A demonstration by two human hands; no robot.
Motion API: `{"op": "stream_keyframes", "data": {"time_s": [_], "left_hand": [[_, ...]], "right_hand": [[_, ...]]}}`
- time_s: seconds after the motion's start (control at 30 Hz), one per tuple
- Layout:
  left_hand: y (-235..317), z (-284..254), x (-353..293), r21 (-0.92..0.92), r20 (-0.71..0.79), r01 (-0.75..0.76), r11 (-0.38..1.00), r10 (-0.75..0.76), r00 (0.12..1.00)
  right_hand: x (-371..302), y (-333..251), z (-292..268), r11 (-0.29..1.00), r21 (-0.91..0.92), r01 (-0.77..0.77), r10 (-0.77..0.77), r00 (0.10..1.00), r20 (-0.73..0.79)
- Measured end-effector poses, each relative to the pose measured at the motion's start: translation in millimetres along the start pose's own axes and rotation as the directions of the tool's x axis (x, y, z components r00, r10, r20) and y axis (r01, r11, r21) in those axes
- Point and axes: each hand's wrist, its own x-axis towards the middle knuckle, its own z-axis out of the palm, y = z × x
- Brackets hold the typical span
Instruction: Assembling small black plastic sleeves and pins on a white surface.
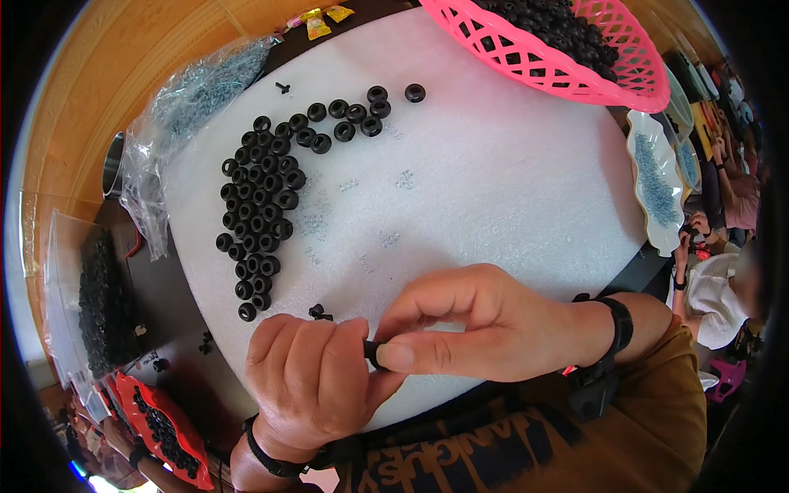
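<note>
My left hand [308,374] is closed round a small black round part [371,354] at the front of the white foam sheet [509,197]. The thumb and fingers of my right hand [485,329] pinch the same part from the right, with the thumb tip pressed against it. Most of the part is hidden by my fingers. Just beyond my left knuckles lie small black pieces [319,312]. Farther off, many black ring-shaped parts [261,189] sit close together in a curved group, their holes showing. Tiny clear pieces [314,222] are scattered beside them.
A pink lattice basket [559,78] of black parts stands at the far right. Near it is a white scalloped dish [675,193] with pale blue pieces. To the left are a clear plastic bag [177,107], a clear bin [70,271] and a red basket [197,456]. Other people sit nearby.
</note>
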Motion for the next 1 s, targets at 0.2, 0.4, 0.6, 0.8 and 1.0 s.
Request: {"op": "stream_keyframes", "data": {"time_s": [0.2, 0.4, 0.6, 0.8, 1.0], "left_hand": [[0, 0, -2, -0.012, 0.033, 0.005, 1.000, -0.005, 0.999], [-1, -1, -3, -0.022, 0.063, -0.038, 0.999, 0.039, 0.997], [1, -13, 0, -0.084, 0.233, -0.016, 0.996, 0.036, 0.972], [3, -13, -3, -0.087, 0.235, -0.027, 0.996, 0.047, 0.971], [4, -8, -8, -0.090, 0.220, -0.062, 0.994, 0.081, 0.972]], "right_hand": [[0, 2, -2, 0.984, -0.112, 0.136, -0.130, 0.990, 0.061], [1, 6, -2, 0.952, -0.202, 0.231, -0.224, 0.973, 0.058], [0, 8, 0, 0.956, -0.202, 0.211, -0.201, 0.977, 0.068], [-1, 7, 1, 0.972, -0.143, 0.186, -0.179, 0.982, 0.062], [-2, 7, -2, 0.978, -0.152, 0.142, -0.134, 0.989, 0.061]]}}
